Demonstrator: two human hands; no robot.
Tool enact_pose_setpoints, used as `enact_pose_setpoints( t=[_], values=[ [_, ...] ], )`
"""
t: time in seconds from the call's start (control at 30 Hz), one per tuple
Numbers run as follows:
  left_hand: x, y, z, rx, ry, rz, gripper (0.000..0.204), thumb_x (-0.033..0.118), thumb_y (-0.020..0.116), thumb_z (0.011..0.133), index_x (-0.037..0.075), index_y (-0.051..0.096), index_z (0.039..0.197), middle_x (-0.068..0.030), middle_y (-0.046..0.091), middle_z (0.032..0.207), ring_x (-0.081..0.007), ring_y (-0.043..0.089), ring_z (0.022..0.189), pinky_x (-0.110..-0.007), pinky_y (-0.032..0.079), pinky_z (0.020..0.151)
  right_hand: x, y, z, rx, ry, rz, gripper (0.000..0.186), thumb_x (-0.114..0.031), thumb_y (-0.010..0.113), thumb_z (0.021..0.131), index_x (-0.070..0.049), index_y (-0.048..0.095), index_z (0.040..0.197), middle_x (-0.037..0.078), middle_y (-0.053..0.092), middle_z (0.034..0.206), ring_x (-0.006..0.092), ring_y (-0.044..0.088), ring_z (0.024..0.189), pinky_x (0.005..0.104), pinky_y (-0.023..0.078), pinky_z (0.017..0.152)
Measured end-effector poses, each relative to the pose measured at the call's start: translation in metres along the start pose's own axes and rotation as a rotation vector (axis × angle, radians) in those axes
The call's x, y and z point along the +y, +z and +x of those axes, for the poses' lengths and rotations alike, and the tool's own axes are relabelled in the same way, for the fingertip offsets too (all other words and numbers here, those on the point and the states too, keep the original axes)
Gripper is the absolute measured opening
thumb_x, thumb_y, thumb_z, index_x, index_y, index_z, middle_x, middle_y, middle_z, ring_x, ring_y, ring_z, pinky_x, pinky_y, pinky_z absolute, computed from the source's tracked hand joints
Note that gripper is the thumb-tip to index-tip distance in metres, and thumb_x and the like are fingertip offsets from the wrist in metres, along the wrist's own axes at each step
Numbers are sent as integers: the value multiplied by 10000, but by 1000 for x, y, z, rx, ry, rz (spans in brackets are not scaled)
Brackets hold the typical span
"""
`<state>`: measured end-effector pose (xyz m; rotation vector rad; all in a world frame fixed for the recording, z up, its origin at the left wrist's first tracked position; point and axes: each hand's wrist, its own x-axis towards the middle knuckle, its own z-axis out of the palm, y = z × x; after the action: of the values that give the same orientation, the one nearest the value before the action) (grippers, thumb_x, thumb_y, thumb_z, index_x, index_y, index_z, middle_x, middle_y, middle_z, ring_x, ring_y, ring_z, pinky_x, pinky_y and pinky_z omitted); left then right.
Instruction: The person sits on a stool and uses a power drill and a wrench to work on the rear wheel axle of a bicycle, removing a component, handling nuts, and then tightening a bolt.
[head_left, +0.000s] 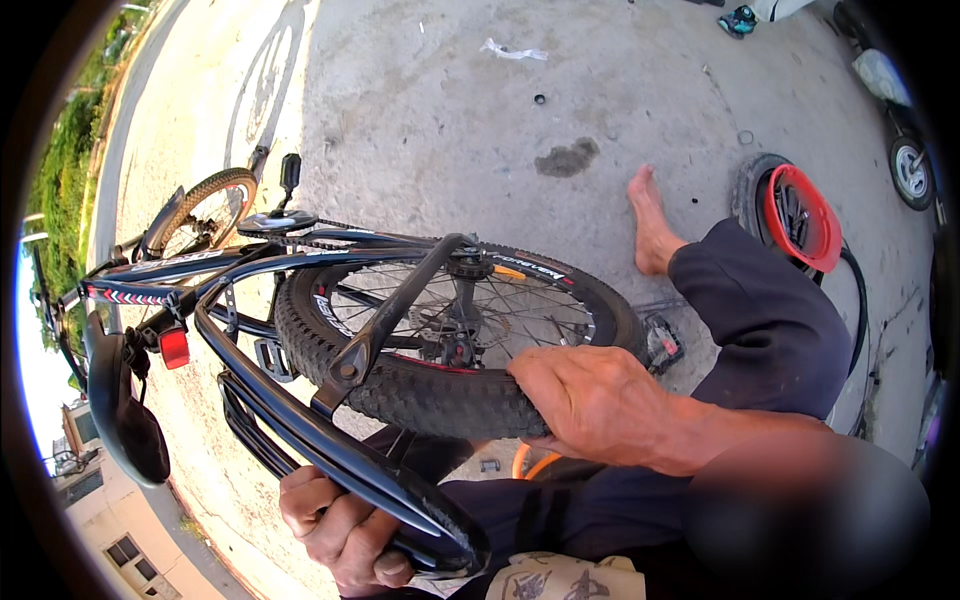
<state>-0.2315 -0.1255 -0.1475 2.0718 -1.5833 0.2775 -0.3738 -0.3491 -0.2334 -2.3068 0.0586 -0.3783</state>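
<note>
The tire [450,405], at the rear of the bicycle [185,270], is probably firm and grippy: hold across it, right hand [595,400] fingers curled over it, left hand [340,520] fingers clasping the likely light, flexible fender [375,472]

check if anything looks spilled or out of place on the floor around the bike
A dark patch marks the paler concrete beyond the rear wheel; it looks like a spill, though of what I cannot tell. Farther off, a crumpled white scrap lies loose, like litter.
</note>
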Motion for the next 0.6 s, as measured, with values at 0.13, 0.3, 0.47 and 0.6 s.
enact_pose_setpoints(
  t=[0.13,0.3,0.47,0.6],
  values=[
    [3,-6,-2,-57,-16,21,480,482,381,1006,117,549,742,-104,627,714,-281,595,864,-444,482,762,0,-3,1,2,-18,8,474,-275,813,680,3,531,940,130,592,828,289,667,739,379,540,647],
    [-1,-4,-5,-40,-19,9,494,511,390,1008,121,551,750,-92,611,703,-273,588,875,-443,477,763,-3,-4,2,-16,5,9,489,-278,815,678,12,541,960,135,602,841,291,671,751,377,540,660],
    [17,-7,-3,219,-517,-1678,413,459,297,1046,172,442,787,-27,458,656,-166,500,710,-435,430,822,1,-1,0,18,-27,-46,312,-143,700,761,21,570,992,127,618,844,272,680,753,366,543,671],
    [23,-11,-11,464,-825,-2798,358,409,222,1074,211,368,815,9,373,646,-95,419,595,-438,395,853,-1,6,1,49,-18,-31,232,-86,643,780,19,577,976,123,623,835,255,677,738,351,537,656]
  ],
)
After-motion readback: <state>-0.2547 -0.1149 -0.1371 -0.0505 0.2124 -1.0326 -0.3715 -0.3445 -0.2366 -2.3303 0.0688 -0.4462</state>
